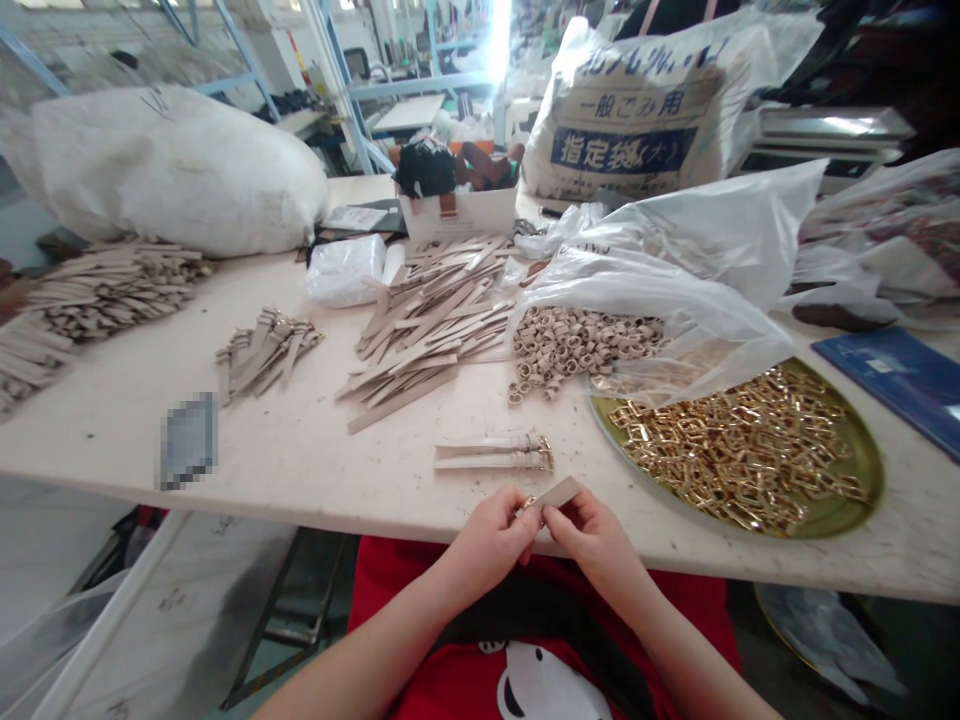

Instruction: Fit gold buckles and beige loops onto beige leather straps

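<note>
My left hand (493, 537) and my right hand (592, 535) meet at the table's near edge. Both pinch a short beige strap (559, 492), with a small gold buckle (529, 503) at its left end between my fingertips. Just beyond them two finished straps with gold buckles (495, 454) lie side by side on the table. A round tray (862, 440) of several gold buckles sits to the right. A heap of beige strap pieces (427, 330) lies in the middle, and small beige loops (574, 345) spill from a clear plastic bag (675, 300).
A smaller bunch of straps (262, 350) and a big stack of straps (97, 290) lie to the left. A white sack (172, 170), a printed bag (637, 110), a white box (457, 210) and a blue folder (900, 380) ring the table (300, 450).
</note>
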`<state>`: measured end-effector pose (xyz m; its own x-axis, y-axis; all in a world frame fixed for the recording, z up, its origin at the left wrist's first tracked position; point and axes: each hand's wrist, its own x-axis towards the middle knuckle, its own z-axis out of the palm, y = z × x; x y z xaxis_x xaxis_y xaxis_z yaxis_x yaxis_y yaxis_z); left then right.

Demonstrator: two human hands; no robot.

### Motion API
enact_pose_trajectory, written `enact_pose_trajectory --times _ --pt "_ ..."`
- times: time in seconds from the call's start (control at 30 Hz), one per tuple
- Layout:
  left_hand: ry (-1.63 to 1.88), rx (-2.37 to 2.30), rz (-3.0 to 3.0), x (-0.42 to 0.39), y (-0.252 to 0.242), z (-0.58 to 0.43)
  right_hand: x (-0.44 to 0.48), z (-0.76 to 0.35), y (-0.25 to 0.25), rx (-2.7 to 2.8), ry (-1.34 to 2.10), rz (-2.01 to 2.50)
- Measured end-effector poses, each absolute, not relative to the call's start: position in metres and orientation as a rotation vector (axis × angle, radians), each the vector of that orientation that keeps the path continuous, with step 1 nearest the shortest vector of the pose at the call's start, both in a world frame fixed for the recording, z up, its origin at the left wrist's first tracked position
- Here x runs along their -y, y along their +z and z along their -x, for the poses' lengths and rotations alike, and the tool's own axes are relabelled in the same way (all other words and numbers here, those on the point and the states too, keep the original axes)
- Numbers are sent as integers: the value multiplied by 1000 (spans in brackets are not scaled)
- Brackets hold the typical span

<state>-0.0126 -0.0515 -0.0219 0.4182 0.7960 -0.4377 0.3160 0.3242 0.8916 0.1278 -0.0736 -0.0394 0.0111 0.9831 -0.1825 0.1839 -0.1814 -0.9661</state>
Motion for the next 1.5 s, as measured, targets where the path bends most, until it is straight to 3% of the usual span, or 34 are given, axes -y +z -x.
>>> enact_pose_trajectory --times 0.13,0.4,0.7,0.77,0.93,1.07,1.17,1.33,1.5 --pt "401 -1180 -1291 49 -19 11 74 -131 -34 1410 1067 1542" --pt "355 -1106 -1435 52 0 14 66 -141 -39 955 1778 1250" --pt "565 -1021 -1135 21 -17 12 36 -152 -16 1301 1539 1206" --pt "629 -1013 -1143 15 -15 10 10 -163 -18 1409 1395 1312" --pt "621 -998 -1213 9 -8 7 -53 -168 -34 1889 406 1848" --pt "640 -1085 -1184 10 -5 13 -64 -161 -45 2022 263 1919" --pt "645 -1125 -1174 10 -6 17 -53 -165 -45 1829 521 1873" --pt "652 -1182 -1163 8 -10 15 -18 -163 -30 927 1540 1413" --pt "608 -1161 -1294 11 -7 11 12 -142 -16 842 1768 1196"
